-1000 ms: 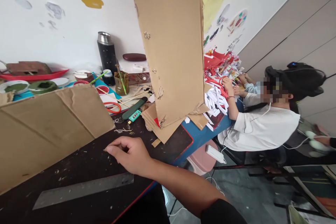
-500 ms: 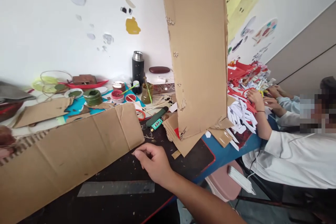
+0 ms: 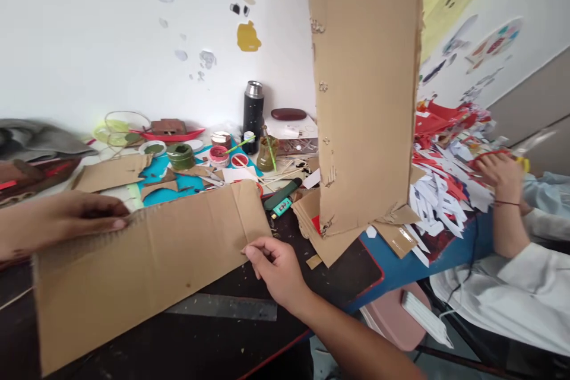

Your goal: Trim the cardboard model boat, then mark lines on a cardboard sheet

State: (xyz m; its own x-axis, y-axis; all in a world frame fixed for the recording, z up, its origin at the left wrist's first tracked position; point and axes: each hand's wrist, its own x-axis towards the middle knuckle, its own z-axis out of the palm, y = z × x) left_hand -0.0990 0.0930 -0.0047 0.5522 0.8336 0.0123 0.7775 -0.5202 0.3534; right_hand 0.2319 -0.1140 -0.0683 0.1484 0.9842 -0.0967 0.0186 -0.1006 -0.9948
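A long cardboard piece (image 3: pixel 155 267) is held up at a slant above the dark tabletop. My left hand (image 3: pixel 84 219) grips its upper edge at the left, where the corrugation is exposed. At the lower right corner, my right hand (image 3: pixel 276 267) has its fingers curled with thumb and forefinger pinched at the cardboard's edge. Beneath the piece lies a metal ruler (image 3: pixel 227 307), partly covered by it. A dark green utility knife (image 3: pixel 283 193) and a teal lighter-like item (image 3: pixel 282 206) lie beyond the right hand.
A tall cardboard panel (image 3: pixel 367 95) stands upright behind cardboard scraps (image 3: pixel 336 249). Paint jars (image 3: pixel 180 156), a black thermos (image 3: pixel 253 110) and a red model boat (image 3: pixel 169 132) stand along the wall. At right, another person's hand (image 3: pixel 501 175) is over piled paper strips (image 3: pixel 439 202).
The view has turned left, so the scene sits further right. More of my left hand shows, and the cardboard's left end is now in view. The other person's hand has moved.
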